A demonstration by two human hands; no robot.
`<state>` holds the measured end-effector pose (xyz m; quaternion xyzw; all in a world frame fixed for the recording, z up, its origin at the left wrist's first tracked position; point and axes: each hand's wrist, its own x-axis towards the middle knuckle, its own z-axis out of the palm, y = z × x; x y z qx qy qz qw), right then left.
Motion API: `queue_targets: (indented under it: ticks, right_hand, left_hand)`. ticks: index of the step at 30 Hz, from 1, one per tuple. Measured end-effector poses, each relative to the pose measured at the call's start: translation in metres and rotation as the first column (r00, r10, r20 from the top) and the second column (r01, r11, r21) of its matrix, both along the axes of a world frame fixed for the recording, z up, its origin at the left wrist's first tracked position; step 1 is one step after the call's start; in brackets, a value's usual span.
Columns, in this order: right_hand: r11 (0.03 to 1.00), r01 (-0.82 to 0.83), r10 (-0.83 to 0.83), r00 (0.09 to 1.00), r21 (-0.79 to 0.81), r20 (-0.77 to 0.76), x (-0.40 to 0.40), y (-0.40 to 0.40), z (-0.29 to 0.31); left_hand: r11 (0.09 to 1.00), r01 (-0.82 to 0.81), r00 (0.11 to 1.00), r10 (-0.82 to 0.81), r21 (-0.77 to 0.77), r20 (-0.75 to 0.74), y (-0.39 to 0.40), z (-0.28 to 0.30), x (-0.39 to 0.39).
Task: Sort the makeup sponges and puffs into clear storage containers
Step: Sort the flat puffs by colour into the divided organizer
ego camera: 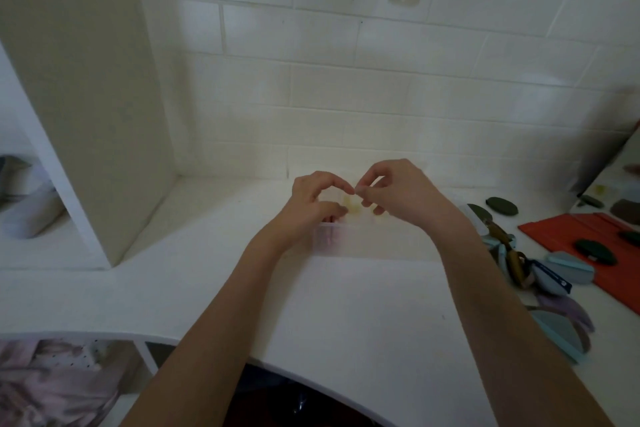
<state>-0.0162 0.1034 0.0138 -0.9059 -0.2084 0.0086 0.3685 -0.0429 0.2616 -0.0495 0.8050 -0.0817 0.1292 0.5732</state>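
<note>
A clear storage container (367,243) stands on the white counter (346,305) against the tiled wall. Both my hands hover over its open top. My left hand (317,199) and my right hand (401,192) have curled fingers that meet at a small pale yellow sponge (353,206), pinching it between fingertips and thumbs. Something pinkish (327,237) shows blurred through the container's left end. To the right lie loose puffs: dark green ones (502,206) and light blue ones (568,269).
A red mat (568,232) at the right carries more dark green puffs (597,250). A mirror (620,177) leans at the far right. A tall white cabinet panel (86,97) stands at the left. Patterned cloth (59,381) lies below the counter's front edge.
</note>
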Motion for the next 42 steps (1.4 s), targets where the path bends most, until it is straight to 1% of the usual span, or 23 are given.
queue_targets:
  ticks: [1, 3, 8, 11, 13, 17, 21, 23, 25, 28, 30, 33, 37, 40, 42]
  right_hand:
    - [1.000, -0.010, 0.010, 1.000, -0.015, -0.004, 0.001, 0.001, -0.002]
    - [0.999, -0.020, 0.020, 1.000, -0.030, -0.003, 0.001, 0.004, -0.005]
    - [0.999, -0.039, 0.039, 0.999, -0.035, -0.016, 0.003, 0.007, -0.010]
    - [0.999, -0.040, 0.039, 0.999, -0.027, -0.030, 0.004, 0.007, -0.010]
    - [0.998, -0.042, 0.041, 0.998, -0.037, -0.040, 0.003, 0.008, -0.012]
    - [0.994, -0.038, 0.034, 0.998, -0.106, -0.044, 0.004, 0.010, -0.017]
    - [0.990, -0.069, 0.062, 0.996, -0.120, -0.061, 0.007, 0.009, -0.019]
    - [0.991, -0.074, 0.069, 0.996, -0.109, -0.053, 0.007, 0.008, -0.019]
    - [0.996, -0.072, 0.070, 0.997, -0.059, -0.036, 0.008, 0.005, -0.018]
    - [0.997, -0.039, 0.040, 0.999, 0.063, -0.020, 0.010, 0.000, -0.014]
    - [0.996, 0.009, -0.009, 1.000, 0.091, 0.004, 0.012, -0.003, -0.013]
    - [0.997, 0.007, -0.008, 1.000, 0.082, 0.006, 0.012, -0.002, -0.015]
    - [0.999, -0.004, 0.000, 0.997, 0.045, 0.078, 0.007, 0.008, -0.026]
    - [1.000, -0.021, 0.023, 0.994, -0.019, 0.104, 0.006, 0.014, -0.031]
    - [0.999, -0.024, 0.027, 0.996, -0.035, 0.089, 0.007, 0.014, -0.031]
  left_hand:
    - [1.000, 0.008, 1.000, -0.007, 0.022, -0.030, 0.001, -0.001, 0.000]
    - [1.000, 0.022, 0.997, -0.020, 0.016, -0.075, 0.002, -0.002, -0.001]
    - [0.996, 0.055, 0.995, -0.061, -0.072, -0.073, 0.003, 0.003, -0.002]
    - [1.000, 0.021, 0.995, -0.020, 0.012, -0.096, 0.004, -0.001, 0.000]
    - [0.998, 0.033, 0.996, -0.028, 0.046, -0.090, 0.005, -0.002, -0.001]
    - [0.998, 0.058, 0.997, -0.056, 0.035, -0.061, 0.005, 0.003, -0.003]
    - [0.996, 0.081, 0.995, -0.078, 0.041, -0.060, 0.009, 0.004, 0.000]
    - [0.996, 0.053, 0.996, -0.047, 0.072, -0.075, 0.007, 0.002, 0.003]
    - [0.996, -0.004, 0.998, 0.010, 0.087, -0.062, 0.004, -0.001, 0.006]
    - [0.999, -0.046, 0.997, 0.047, 0.015, -0.064, 0.001, -0.001, 0.006]
    - [0.998, -0.049, 0.996, 0.045, -0.040, -0.082, 0.002, 0.000, 0.006]
    - [0.998, -0.054, 0.994, 0.051, -0.026, -0.096, 0.002, 0.002, 0.005]
    - [0.998, -0.035, 0.995, 0.031, -0.047, -0.096, 0.002, 0.002, 0.006]
    - [0.998, -0.034, 0.998, 0.031, -0.053, -0.054, 0.002, 0.002, 0.005]
    - [0.997, -0.033, 0.999, 0.030, -0.068, -0.035, 0.002, 0.000, 0.005]
